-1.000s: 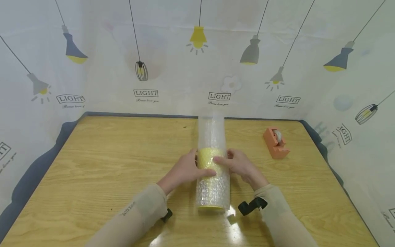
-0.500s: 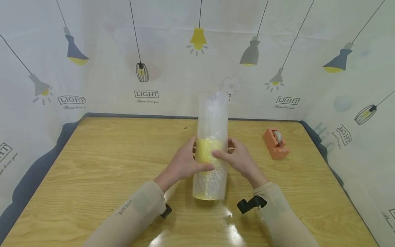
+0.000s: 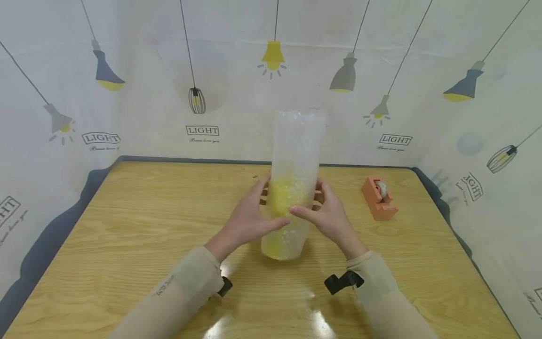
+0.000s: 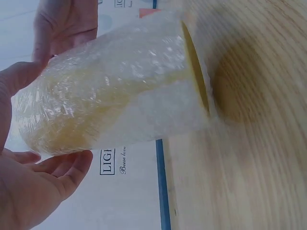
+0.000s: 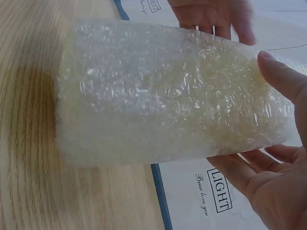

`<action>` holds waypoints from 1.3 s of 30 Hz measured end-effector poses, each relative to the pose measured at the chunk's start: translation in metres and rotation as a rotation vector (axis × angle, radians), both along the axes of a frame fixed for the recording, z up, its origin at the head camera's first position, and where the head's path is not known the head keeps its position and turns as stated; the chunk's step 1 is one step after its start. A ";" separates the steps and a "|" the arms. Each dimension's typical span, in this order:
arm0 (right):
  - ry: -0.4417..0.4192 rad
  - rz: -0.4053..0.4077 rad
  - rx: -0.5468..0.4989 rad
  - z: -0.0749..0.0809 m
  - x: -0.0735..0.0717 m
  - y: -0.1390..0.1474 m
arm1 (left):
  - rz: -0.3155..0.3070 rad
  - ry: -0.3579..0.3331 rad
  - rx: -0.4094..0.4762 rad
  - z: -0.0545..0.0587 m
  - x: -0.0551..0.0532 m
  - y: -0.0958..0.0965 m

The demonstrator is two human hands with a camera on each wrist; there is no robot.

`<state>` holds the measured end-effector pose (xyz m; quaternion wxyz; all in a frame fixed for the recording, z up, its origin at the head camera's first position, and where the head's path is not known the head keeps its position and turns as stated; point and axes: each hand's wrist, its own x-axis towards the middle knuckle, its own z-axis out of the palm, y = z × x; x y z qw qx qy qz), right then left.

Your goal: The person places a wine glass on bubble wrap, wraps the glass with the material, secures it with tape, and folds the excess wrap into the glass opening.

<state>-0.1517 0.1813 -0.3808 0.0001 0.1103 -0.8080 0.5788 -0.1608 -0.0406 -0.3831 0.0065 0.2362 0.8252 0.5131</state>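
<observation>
A yellow cylinder wrapped in clear bubble wrap point(image 3: 292, 188) stands between both hands in the head view, leaning slightly to the right at its top. The wrap runs on well past the yellow part as a pale sleeve. My left hand point(image 3: 250, 214) grips the left side, thumb across the front and fingers behind. On the opposite side my right hand point(image 3: 330, 216) does the same, its thumb tip close to the other thumb. The left wrist view shows the yellow bottom rim of the roll point(image 4: 195, 72) above the table, with a shadow under it.
An orange tape dispenser point(image 3: 378, 197) with a roll of tape sits at the right back of the wooden table point(image 3: 169, 202). A pale curtain point(image 3: 237, 84) printed with lamps hangs behind the table and along both sides.
Both hands have lifted the bubble-wrapped cylinder up and tipped it more upright, its top now higher against the curtain. The tape dispenser has stayed in place.
</observation>
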 end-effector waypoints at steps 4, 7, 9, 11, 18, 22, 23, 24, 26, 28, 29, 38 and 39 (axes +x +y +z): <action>0.069 0.011 -0.043 -0.002 0.001 -0.002 | 0.010 -0.022 0.037 0.004 0.002 -0.004; 0.105 0.024 -0.060 -0.004 0.002 -0.003 | 0.019 -0.037 0.063 0.006 0.002 -0.006; 0.123 0.029 -0.060 -0.005 0.002 -0.003 | 0.025 -0.032 0.075 0.007 0.002 -0.008; 0.136 0.033 -0.059 -0.006 0.003 -0.004 | 0.022 -0.019 0.081 0.008 0.001 -0.010; 0.148 0.057 -0.057 -0.009 0.005 -0.004 | 0.006 0.042 0.040 0.009 0.000 -0.015; 0.149 0.076 -0.061 -0.013 0.007 -0.004 | 0.003 0.074 0.011 0.008 0.000 -0.015; 0.150 0.078 -0.059 -0.013 0.008 -0.004 | 0.006 0.081 0.002 0.008 0.000 -0.015; 0.155 0.080 -0.055 -0.014 0.008 -0.004 | 0.007 0.089 -0.005 0.008 0.000 -0.015; 0.161 0.082 -0.044 -0.015 0.009 -0.003 | 0.008 0.105 -0.014 0.007 0.000 -0.015; 0.169 0.087 -0.031 -0.016 0.009 -0.003 | 0.009 0.121 -0.022 0.006 0.000 -0.014; 0.173 0.093 -0.025 -0.016 0.009 -0.002 | 0.009 0.129 -0.027 0.005 0.000 -0.014; 0.202 0.184 -0.055 -0.008 0.004 0.010 | 0.024 0.103 -0.027 0.004 0.000 -0.015; 0.205 0.183 -0.060 -0.006 0.003 0.011 | 0.024 0.100 -0.026 0.004 0.000 -0.014</action>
